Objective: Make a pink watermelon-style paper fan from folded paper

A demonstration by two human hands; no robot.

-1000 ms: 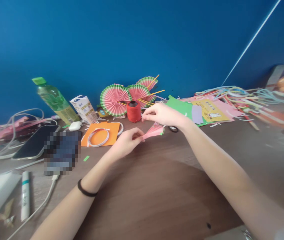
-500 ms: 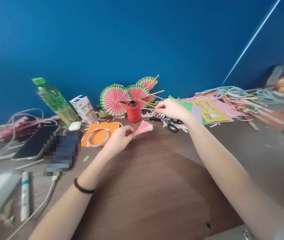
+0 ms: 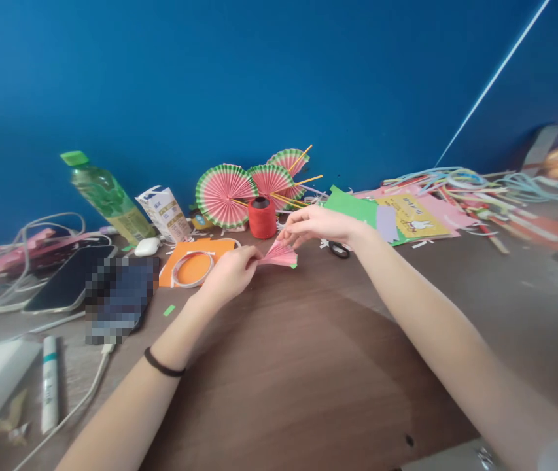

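Note:
My left hand (image 3: 229,271) pinches the narrow end of a folded pink paper fan (image 3: 279,256) with a green edge, held just above the brown table (image 3: 308,366). My right hand (image 3: 315,224) hovers over the fan's wide end, fingers curled and touching its top pleats. A red thread spool (image 3: 261,218) stands right behind the hands. Finished pink and green paper fans (image 3: 224,195) on yellow sticks lie behind the spool. Black scissors (image 3: 339,249) lie under my right wrist.
An orange sheet with a white tape ring (image 3: 193,268) lies left of my hands. Further left are a green bottle (image 3: 106,196), a small carton (image 3: 165,212), a phone (image 3: 70,278), cables and a glue stick (image 3: 50,383). Coloured paper sheets (image 3: 406,219) and strips cover the right.
My right hand had reached back towards the sticks by the spool and has come forward again onto the fan's wide end. The left hand kept hold of the fan and shifted slightly left.

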